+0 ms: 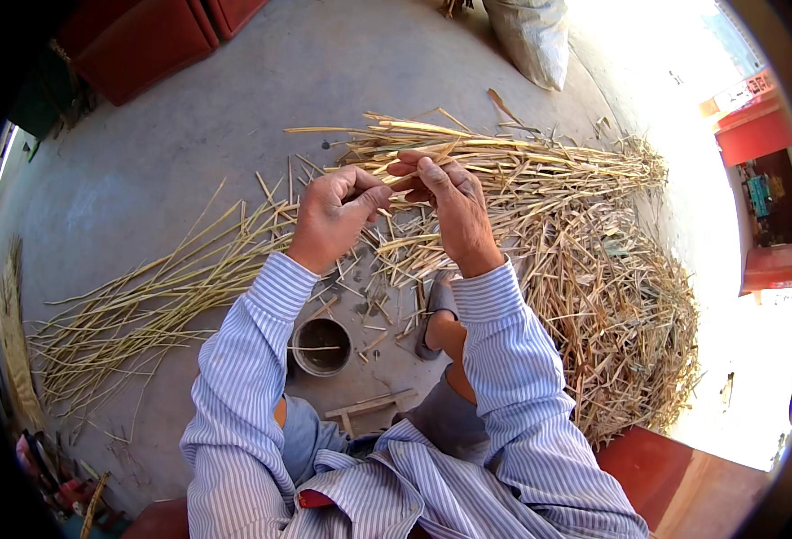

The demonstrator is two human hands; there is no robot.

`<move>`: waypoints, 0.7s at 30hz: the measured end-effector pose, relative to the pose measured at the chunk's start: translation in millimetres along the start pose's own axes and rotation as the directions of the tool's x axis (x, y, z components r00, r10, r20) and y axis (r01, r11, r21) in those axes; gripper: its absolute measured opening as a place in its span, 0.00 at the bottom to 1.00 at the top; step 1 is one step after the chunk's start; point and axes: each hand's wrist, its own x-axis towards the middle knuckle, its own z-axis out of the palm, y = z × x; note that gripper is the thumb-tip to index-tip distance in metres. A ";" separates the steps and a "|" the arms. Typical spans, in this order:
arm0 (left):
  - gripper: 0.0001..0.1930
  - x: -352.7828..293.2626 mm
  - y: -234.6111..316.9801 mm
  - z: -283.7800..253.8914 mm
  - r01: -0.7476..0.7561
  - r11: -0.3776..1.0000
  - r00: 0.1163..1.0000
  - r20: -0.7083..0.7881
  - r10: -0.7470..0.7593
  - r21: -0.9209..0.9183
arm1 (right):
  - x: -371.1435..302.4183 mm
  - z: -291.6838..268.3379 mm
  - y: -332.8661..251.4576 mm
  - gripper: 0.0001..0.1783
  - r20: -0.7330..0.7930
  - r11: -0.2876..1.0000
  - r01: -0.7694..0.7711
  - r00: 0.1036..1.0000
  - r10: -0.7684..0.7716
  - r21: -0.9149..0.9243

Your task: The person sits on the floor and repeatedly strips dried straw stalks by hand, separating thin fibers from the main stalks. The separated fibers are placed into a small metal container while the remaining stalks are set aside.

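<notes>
My left hand (335, 217) and my right hand (457, 208) are raised in front of me over the straw. A short piece of dry stalk (403, 183) runs between them, pinched by the fingertips of both. Its ends are partly hidden by the fingers. Beyond and to the right of my hands lies a bundle of long yellow stalks (549, 166). Thinner greenish-yellow stalks (154, 301) are spread on the floor to my left. Below my left hand stands a dark round pot (297, 361) with a thin stalk across it.
A big heap of dry leaves and husks (634, 314) lies at the right. A small wooden frame (371, 404) rests near my knees. Cut bits of stalk litter the floor. A pale sack (535, 40), red furniture (145, 49) and a broom-like bundle (14, 332) stand around.
</notes>
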 end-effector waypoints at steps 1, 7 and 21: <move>0.09 1.3 0.6 0.4 0.011 0.997 0.999 -0.045 -0.014 -0.074 | 0.0 -0.9 1.0 0.23 -0.012 0.999 -0.028 1.000 0.028 0.031; 0.12 11.4 10.0 -38.9 -0.020 0.985 0.963 -0.268 -0.027 -0.171 | 2.5 -8.5 4.4 0.22 -0.040 0.960 -0.171 0.982 0.184 0.220; 0.13 -26.8 -9.4 -6.4 -0.164 0.888 0.976 -0.058 0.208 0.429 | 15.5 -7.4 14.7 0.17 -0.126 0.930 -0.167 0.968 0.218 0.327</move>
